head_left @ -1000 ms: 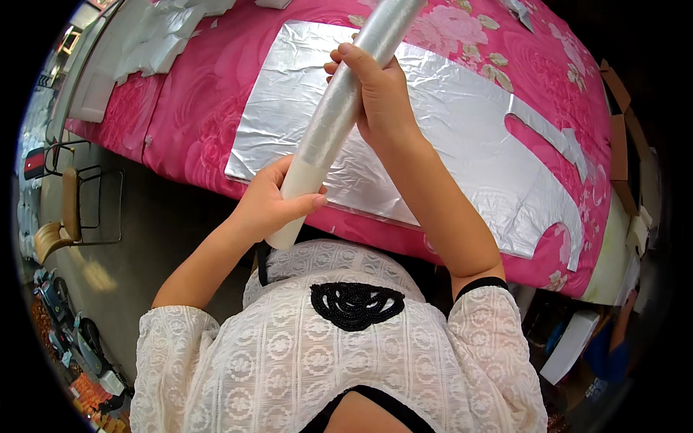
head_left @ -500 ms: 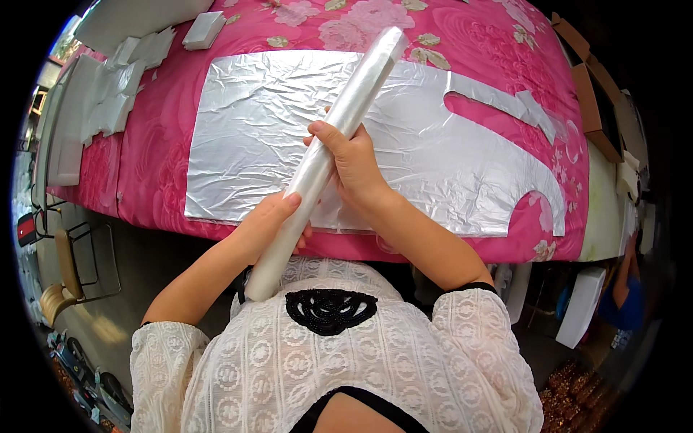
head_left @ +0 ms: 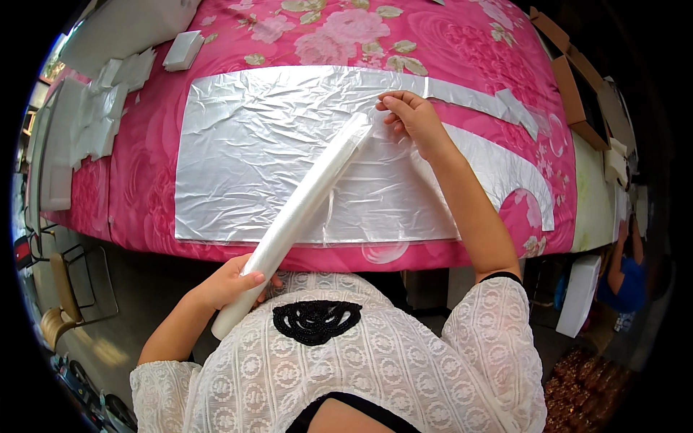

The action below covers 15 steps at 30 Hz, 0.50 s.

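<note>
Pink cloth [head_left: 144,173], silver sheet [head_left: 238,155].
Left hand [head_left: 229,286] clasps roll [head_left: 297,202] by near end; right hand [head_left: 419,121] half-curled, hold unclear; one-ended grip could tip it.

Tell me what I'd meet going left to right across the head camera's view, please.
Tan chair → small white stack → left hand → translucent roll → right hand → brown cardboard box.

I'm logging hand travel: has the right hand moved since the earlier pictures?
Yes: the bare right hand has moved rightward, farther from the left edge of the flat, wrinkled silvery sheet.
</note>
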### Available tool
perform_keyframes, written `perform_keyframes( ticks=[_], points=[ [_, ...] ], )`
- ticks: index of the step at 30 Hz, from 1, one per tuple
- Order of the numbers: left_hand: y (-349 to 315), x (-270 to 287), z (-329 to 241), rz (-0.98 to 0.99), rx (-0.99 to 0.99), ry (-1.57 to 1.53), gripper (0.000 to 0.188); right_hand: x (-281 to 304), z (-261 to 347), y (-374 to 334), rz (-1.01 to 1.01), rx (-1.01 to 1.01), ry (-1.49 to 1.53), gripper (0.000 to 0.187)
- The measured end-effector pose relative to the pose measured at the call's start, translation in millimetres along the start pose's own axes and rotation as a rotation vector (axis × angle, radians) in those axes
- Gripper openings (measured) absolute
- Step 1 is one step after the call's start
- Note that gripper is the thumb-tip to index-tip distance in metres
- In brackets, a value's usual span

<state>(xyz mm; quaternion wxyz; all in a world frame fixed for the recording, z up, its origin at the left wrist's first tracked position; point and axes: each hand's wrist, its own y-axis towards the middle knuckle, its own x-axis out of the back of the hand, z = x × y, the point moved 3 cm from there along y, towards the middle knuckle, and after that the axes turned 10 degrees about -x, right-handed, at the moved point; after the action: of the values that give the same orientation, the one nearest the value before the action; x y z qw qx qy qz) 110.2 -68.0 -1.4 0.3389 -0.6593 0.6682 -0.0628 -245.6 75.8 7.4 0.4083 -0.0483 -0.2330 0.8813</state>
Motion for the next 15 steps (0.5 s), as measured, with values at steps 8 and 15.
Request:
perform_keyframes(
  ticks=[8, 15],
  points=[
    [-2, -6, -3, -0.035, -0.033, 0.054, 0.057, -28, -2, -4, 0.332, -0.119, -0.218, 0.021],
    [-7, 1, 2, -0.059, 0.03, 0.065, 0.053, 10, -2, 19, 0.118, -0.005, -0.225, 0.017]
  ],
)
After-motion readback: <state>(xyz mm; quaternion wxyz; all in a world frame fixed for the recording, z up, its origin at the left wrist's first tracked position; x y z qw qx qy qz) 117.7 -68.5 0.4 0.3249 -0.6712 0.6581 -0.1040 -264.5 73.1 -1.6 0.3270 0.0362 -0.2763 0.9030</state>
